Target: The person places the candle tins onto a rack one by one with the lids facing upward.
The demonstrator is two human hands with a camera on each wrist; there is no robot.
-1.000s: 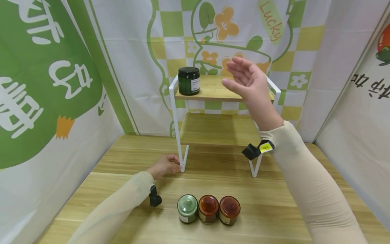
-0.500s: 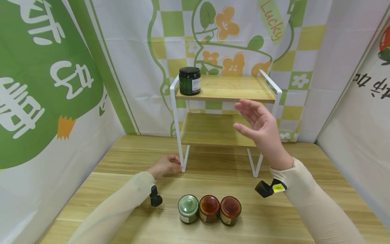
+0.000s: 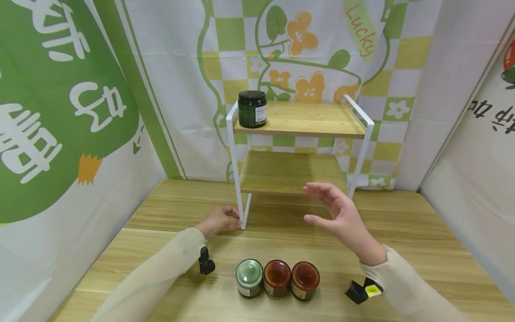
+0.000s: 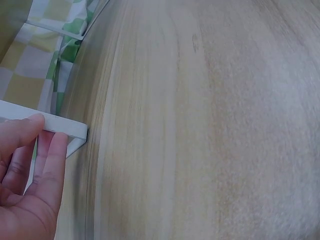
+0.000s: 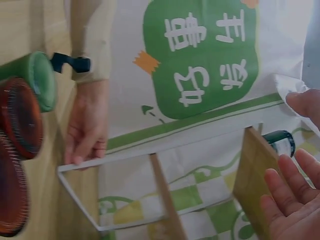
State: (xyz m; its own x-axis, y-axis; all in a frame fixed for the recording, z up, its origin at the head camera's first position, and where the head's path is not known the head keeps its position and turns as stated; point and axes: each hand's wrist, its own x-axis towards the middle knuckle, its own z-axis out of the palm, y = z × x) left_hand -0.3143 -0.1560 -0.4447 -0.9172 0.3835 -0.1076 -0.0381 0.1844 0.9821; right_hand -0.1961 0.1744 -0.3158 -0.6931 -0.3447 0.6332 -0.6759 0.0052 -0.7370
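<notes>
The table [image 3: 426, 237] is evenly lit, with soft shadow cast under the shelf [image 3: 295, 172] toward the table's back edge. Both wrist views are dimmer, the right softened by haze.

Printed fabric hangings close in three sides of a wood-grain worktop [image 3: 402, 219] with rounded back corners. The back hanging [image 3: 231, 36] pairs green and yellow checks with orange flowers [image 3: 301, 35], green leaves [image 3: 339, 58] and the word "Lucky" [image 3: 361, 29]. The left hanging [image 3: 102, 183] carries white Chinese characters on a large green patch [image 3: 52, 91]; the right hanging [image 3: 466, 147] bears dark characters below a red-and-green motif [image 3: 510, 65]. Soft light leaves a pale sheen on the wood.
</notes>
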